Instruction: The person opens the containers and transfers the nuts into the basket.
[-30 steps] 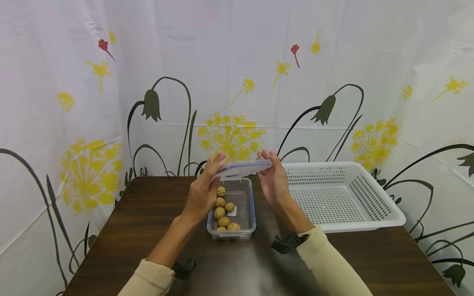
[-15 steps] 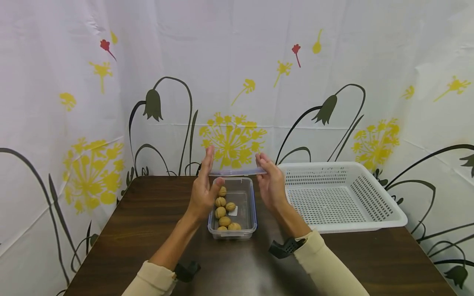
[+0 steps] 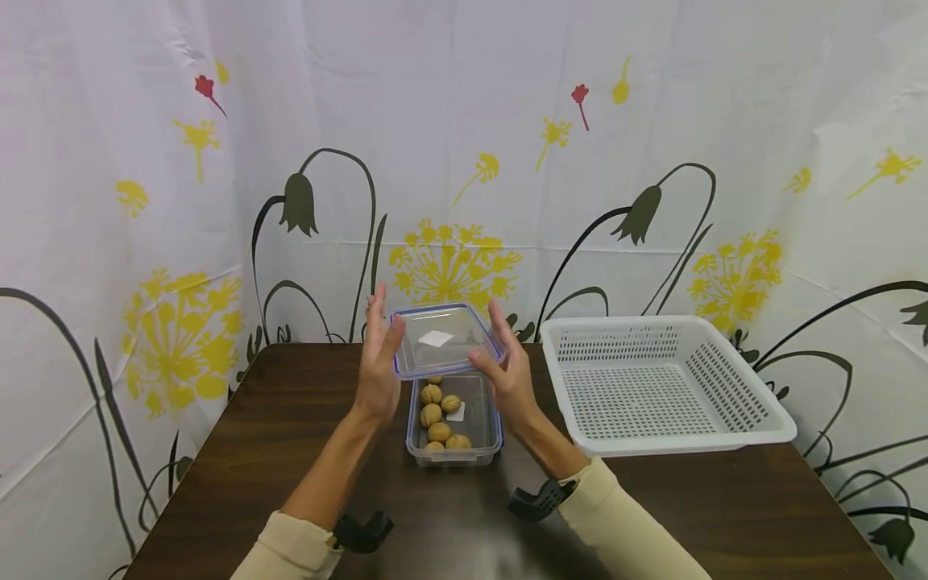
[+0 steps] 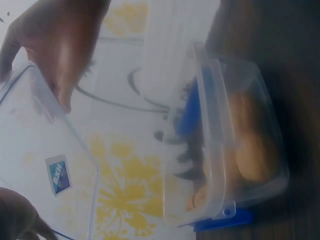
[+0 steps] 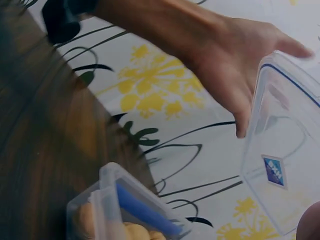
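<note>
Lid of clear rectangular plastic with a blue-edged rim (image 3: 444,356) is tilted between two bare hands, its broad face and white label (image 3: 435,338) turned toward the head camera. The left hand (image 3: 379,374) stands at the left edge, fingers straight; the right hand (image 3: 511,380) pinches the opposite side, thumb across the face. Apart from it below, a clear plastic box with blue clips (image 3: 453,457) sits on the dark brown wooden tabletop (image 3: 290,451), round tan walnuts (image 3: 431,415) inside, near a white perforated plastic basket (image 3: 779,427).
</note>
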The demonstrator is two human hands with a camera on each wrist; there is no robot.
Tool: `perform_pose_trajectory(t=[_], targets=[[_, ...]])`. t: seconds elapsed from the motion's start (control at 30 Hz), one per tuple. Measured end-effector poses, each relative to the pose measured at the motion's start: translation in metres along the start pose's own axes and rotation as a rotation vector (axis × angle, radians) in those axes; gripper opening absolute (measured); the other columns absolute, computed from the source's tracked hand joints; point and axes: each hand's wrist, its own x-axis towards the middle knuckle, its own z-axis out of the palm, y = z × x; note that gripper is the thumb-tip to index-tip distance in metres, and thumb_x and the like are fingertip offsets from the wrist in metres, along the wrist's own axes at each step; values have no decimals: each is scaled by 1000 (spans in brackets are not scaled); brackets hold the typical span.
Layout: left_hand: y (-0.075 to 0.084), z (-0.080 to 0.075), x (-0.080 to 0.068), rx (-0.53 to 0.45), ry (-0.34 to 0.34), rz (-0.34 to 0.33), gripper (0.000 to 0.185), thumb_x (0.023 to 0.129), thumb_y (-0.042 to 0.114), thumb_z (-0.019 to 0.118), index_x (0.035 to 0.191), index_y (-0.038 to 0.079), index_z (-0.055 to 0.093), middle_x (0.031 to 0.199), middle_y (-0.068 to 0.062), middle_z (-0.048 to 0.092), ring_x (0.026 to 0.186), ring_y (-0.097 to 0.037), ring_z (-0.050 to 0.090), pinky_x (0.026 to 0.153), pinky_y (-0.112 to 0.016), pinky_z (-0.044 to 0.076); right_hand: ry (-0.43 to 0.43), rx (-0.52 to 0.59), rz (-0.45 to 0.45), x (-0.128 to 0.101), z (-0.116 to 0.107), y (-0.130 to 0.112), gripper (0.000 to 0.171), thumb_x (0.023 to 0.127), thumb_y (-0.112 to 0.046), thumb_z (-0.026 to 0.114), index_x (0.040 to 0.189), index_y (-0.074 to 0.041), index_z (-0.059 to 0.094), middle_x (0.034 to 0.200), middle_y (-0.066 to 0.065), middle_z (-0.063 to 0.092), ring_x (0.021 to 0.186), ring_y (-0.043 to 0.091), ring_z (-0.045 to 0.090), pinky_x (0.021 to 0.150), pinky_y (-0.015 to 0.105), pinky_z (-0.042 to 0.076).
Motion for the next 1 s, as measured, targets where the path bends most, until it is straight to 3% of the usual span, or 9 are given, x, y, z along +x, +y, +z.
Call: perform_pose_trajectory(t=[0.17, 0.3, 0.43, 0.6, 0.7, 0.77, 0.83, 0.9, 1.0], targets=[[0, -15, -2, 63, -1, -118, 72, 110, 31, 50, 172, 18, 14, 174, 2, -29, 160, -17, -25, 130, -54, -8, -27, -116, 23, -4, 11, 4, 99, 99, -40, 69, 170, -4, 9, 178, 12, -1, 165, 29, -1, 131, 56, 13], [-2, -31, -5, 115, -35, -113, 72, 109, 23, 54, 171, 15, 17, 174, 0, -25, 161, -18, -22, 131, -56, -1, -35, -168, 117, -6, 21, 6, 108, 96, -46, 74, 170, -5, 7, 178, 12, -3, 164, 30, -3, 131, 53, 12], [-5, -48, -9, 147, -53, -84, 72, 108, 16, 53, 170, 10, 18, 176, -2, -19, 162, -19, -19, 131, -55, -4, -60, -250, 213, -9, 33, 9, 120, 89, -50, 83, 171, -9, 6, 178, 11, -3, 164, 29, -4, 132, 52, 9], [-5, -71, -13, 136, -86, -69, 71, 107, 10, 52, 169, 6, 19, 177, -6, -18, 163, -24, -16, 132, -51, -4, -87, -334, 251, -16, 52, 16, 123, 84, -44, 90, 170, -6, 10, 177, 14, -2, 164, 32, 0, 131, 55, 14], [-5, -87, -17, 115, -127, -81, 69, 108, 8, 49, 169, 5, 17, 177, -6, -18, 164, -28, -13, 132, -34, 13, -71, -371, 260, -21, 66, 19, 122, 83, -38, 93, 169, -2, 15, 177, 15, -1, 163, 35, 6, 130, 57, 18], [-6, -99, -20, 90, -163, -92, 67, 109, 8, 44, 169, 5, 14, 177, -6, -21, 164, -29, -6, 125, -27, 31, -58, -388, 267, -25, 77, 20, 121, 82, -34, 94, 168, 0, 18, 177, 17, 1, 162, 38, 9, 129, 59, 20], [-6, -112, -24, 64, -189, -96, 65, 110, 8, 41, 169, 5, 14, 176, -8, -23, 161, -33, 12, 112, -22, 46, -49, -389, 275, -30, 88, 22, 120, 80, -32, 95, 168, 0, 20, 177, 18, 3, 162, 39, 10, 128, 60, 20], [-7, -124, -27, 47, -223, -88, 63, 111, 7, 38, 168, 4, 13, 176, -11, -22, 155, -30, 27, 105, -23, 53, -40, -391, 282, -34, 98, 24, 119, 79, -31, 96, 168, -1, 22, 176, 20, 4, 162, 39, 11, 128, 60, 21], [-7, -141, -31, 53, -278, -73, 60, 111, 7, 34, 168, 4, 14, 175, -16, -4, 143, -23, 44, 101, -25, 56, -28, -379, 287, -38, 111, 27, 119, 77, -30, 97, 168, -2, 25, 176, 21, 6, 162, 37, 11, 129, 58, 21]])
